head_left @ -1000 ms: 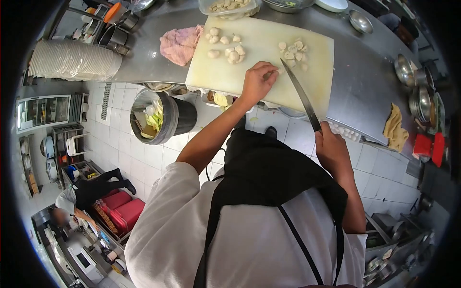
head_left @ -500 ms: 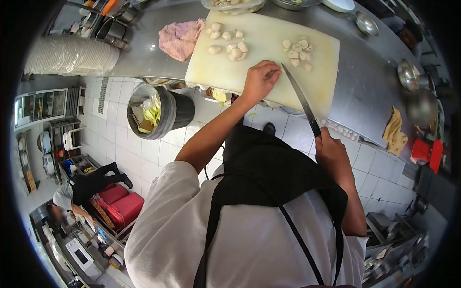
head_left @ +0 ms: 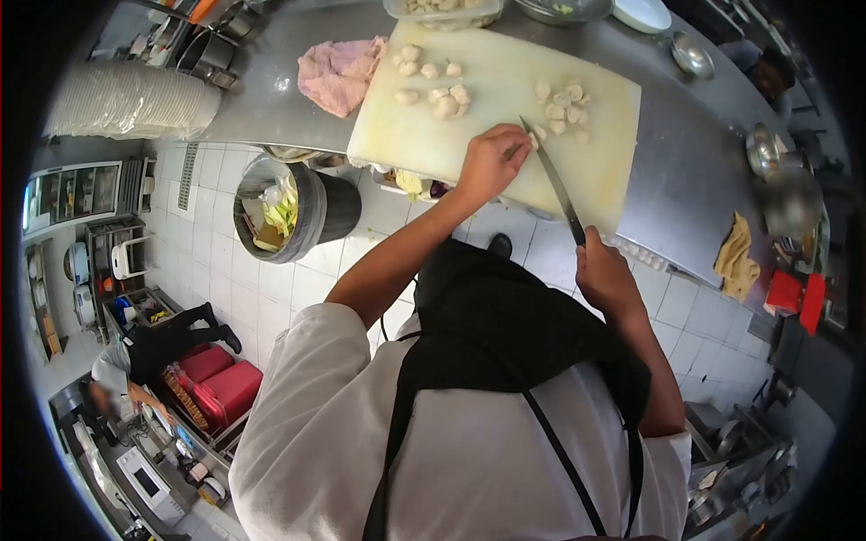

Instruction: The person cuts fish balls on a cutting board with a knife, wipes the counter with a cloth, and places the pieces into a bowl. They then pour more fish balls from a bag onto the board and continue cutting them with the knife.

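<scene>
Clock directions run from the middle of the cutting board (head_left: 505,108), with 12 at its edge away from the body. The left hand (head_left: 492,164) is at 6, over the board's near part, thumb and fingers drawn together at the tips. One small pale piece (head_left: 538,134) shows just beside them; whether they pinch it or merely lie against it, I cannot tell. The right hand (head_left: 610,273) is at about 5, beyond the board's near edge, closed round the handle of the knife (head_left: 561,187). The blade slants up toward 12, its tip region near the left fingertips and that small piece.

Uncut pale lumps (head_left: 446,105) sit in loose groups at 10, and cut pieces (head_left: 566,108) cluster at 1 to 2. The blade lies between the left hand and the board's right-hand side. A pink cloth (head_left: 339,76) crowds the board's edge between 9 and 10. A filled plastic container (head_left: 444,11) meets the far edge at 11, and a metal bowl (head_left: 561,11) is close by at 1. A yellow cloth (head_left: 738,256) lies at 4, and a waste bin (head_left: 307,213) stands below counter level at 8.
</scene>
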A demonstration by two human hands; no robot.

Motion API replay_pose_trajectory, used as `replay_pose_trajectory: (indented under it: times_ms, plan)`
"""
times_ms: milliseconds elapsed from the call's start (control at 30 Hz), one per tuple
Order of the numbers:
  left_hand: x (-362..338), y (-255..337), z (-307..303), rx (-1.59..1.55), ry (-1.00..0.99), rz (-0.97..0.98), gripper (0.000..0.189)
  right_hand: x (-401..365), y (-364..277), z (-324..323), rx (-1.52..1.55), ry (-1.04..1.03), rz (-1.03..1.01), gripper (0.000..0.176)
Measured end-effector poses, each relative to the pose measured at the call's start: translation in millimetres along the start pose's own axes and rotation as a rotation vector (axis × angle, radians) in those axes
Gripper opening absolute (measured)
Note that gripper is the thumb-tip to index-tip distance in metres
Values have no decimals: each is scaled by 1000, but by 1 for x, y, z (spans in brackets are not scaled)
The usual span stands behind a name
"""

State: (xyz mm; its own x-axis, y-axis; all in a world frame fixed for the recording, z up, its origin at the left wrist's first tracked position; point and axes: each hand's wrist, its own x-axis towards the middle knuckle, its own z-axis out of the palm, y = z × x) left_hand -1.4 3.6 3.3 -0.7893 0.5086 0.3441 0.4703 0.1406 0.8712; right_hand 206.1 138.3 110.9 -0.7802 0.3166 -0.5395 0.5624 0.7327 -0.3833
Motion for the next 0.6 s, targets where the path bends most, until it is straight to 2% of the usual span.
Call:
replay_pose_trajectory:
  times_ms: [133,233,333,400,467,567,600]
  plan:
    - [3,-1,4,59,34,89,14,22,-7,-7,26,89,-62,25]
    - [4,11,-2,55,48,71,18,16,-16,-20,32,169,-66,26]
    - [32,19,-31,248,139,283,21,-10,-23,-36,61,160,-51,26]
    - [62,20,-57,344,179,168,24,-27,-19,-33,104,126,-78,26]
    - [94,4,-79,610,89,101,29,-35,-15,-20,68,45,-54,26]
    - [129,-22,-92,799,-292,-37,28,-33,-7,0,132,-21,-104,22]
    - [139,-23,-91,848,-343,-45,28,-31,-4,7,126,-9,-113,21]
